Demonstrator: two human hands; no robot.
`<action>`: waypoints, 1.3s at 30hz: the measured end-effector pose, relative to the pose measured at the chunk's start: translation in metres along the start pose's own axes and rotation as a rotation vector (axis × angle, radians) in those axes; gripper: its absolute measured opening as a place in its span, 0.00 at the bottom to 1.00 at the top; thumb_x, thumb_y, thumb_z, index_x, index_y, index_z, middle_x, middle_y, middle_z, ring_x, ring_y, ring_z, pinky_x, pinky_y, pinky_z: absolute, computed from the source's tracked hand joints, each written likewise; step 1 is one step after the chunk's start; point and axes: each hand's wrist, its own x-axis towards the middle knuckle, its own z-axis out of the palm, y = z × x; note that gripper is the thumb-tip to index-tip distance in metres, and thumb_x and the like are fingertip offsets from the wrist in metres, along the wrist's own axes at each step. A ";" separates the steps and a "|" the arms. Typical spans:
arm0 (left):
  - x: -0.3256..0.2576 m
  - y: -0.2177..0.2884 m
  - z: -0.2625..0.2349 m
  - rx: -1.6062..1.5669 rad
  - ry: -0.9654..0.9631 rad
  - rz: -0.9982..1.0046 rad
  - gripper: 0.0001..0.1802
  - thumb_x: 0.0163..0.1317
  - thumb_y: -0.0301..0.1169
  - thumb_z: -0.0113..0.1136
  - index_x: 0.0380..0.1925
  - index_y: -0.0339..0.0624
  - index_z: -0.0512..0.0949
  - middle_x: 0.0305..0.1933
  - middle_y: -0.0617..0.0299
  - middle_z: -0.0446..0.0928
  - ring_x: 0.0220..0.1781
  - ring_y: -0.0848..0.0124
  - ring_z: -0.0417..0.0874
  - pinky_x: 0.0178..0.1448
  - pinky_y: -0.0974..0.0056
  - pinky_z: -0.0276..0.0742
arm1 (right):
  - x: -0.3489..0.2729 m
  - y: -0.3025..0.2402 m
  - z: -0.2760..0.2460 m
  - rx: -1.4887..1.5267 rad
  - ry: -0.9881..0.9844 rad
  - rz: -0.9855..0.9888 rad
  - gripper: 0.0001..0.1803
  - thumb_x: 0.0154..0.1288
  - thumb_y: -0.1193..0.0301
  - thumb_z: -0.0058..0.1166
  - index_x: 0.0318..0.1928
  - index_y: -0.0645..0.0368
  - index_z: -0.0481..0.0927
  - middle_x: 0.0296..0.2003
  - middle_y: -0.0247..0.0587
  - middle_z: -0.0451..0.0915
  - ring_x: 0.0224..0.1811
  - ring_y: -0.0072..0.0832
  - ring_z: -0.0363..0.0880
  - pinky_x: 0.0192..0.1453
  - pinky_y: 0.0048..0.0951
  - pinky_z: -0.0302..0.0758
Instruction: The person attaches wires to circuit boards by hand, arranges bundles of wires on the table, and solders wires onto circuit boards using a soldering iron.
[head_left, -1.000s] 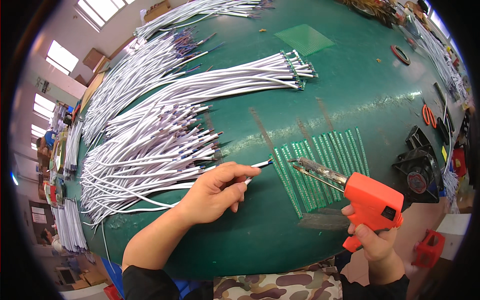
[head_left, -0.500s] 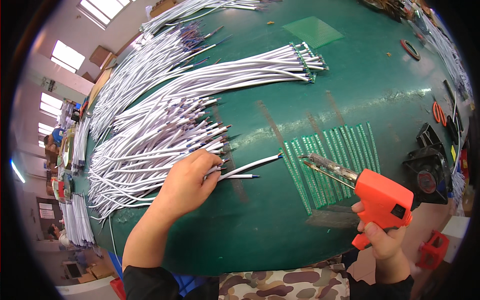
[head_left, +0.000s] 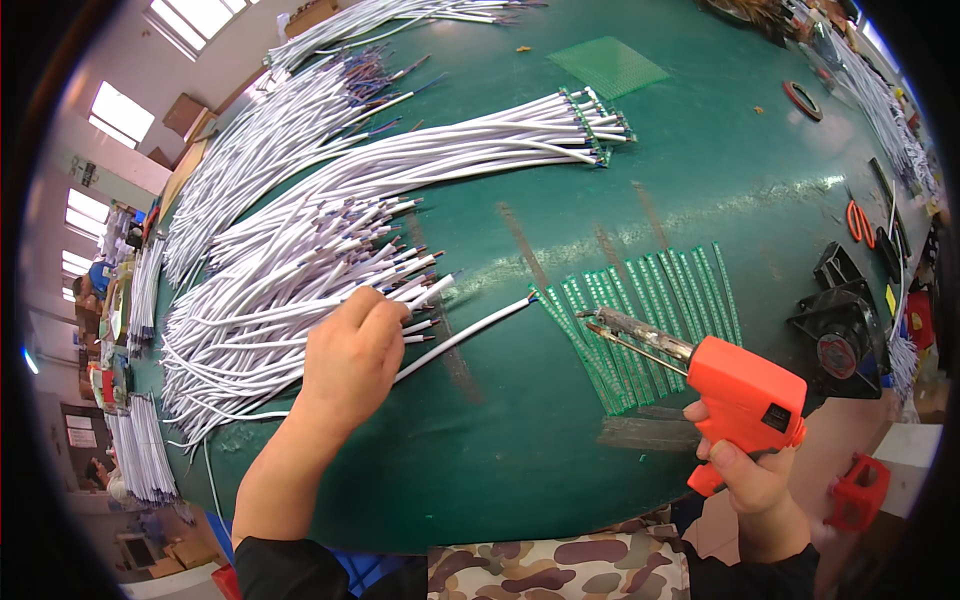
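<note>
My left hand (head_left: 352, 362) is closed over the near edge of a thick pile of white cables (head_left: 270, 290), its fingers pinched around a white cable whose end (head_left: 438, 288) sticks out past the knuckles. Another single white cable (head_left: 465, 340) runs from beside that hand to the leftmost of several narrow green circuit board strips (head_left: 650, 320). My right hand (head_left: 750, 475) grips an orange soldering gun (head_left: 748, 390) by its handle, a finger near the trigger. The gun's metal tip is above the left strips; I cannot tell whether it touches them.
Cables with small green boards on their ends (head_left: 540, 135) lie farther back, beside another cable bundle (head_left: 270, 130). A green perforated sheet (head_left: 608, 66), orange-handled scissors (head_left: 860, 222) and a black fan-like device (head_left: 838, 345) are on the green table (head_left: 480, 490). A red stool (head_left: 858, 492) stands at right.
My left hand has drawn back and up toward the pile, and the lower cable that stuck out beside it has left its place. The view has shifted slightly; the soldering gun stays over the strips.
</note>
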 end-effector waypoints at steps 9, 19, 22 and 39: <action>0.033 0.060 0.012 -0.210 -0.120 0.238 0.18 0.59 0.26 0.66 0.50 0.46 0.81 0.30 0.58 0.76 0.28 0.59 0.81 0.30 0.55 0.76 | 0.000 -0.001 -0.006 0.002 -0.007 0.020 0.22 0.63 0.79 0.58 0.59 0.70 0.77 0.48 0.48 0.85 0.34 0.20 0.80 0.41 0.27 0.79; 0.028 0.080 0.034 -0.162 -0.381 0.385 0.28 0.61 0.31 0.62 0.64 0.54 0.77 0.32 0.61 0.72 0.31 0.62 0.81 0.32 0.56 0.76 | -0.006 0.000 -0.009 -0.005 0.027 -0.011 0.24 0.63 0.79 0.59 0.60 0.69 0.76 0.50 0.50 0.85 0.35 0.22 0.81 0.41 0.28 0.80; 0.018 0.072 0.028 -0.189 -0.419 0.376 0.28 0.61 0.30 0.62 0.63 0.54 0.77 0.32 0.61 0.72 0.31 0.61 0.81 0.33 0.56 0.76 | -0.006 -0.002 -0.008 -0.003 0.028 0.000 0.24 0.62 0.79 0.59 0.60 0.69 0.76 0.50 0.49 0.85 0.35 0.22 0.81 0.42 0.28 0.80; 0.025 0.055 0.040 -0.743 -0.115 -0.089 0.11 0.62 0.22 0.66 0.44 0.38 0.79 0.37 0.63 0.73 0.36 0.76 0.75 0.39 0.70 0.73 | -0.004 0.002 -0.006 -0.006 -0.018 0.001 0.25 0.62 0.78 0.60 0.61 0.68 0.75 0.51 0.49 0.85 0.45 0.25 0.84 0.50 0.29 0.81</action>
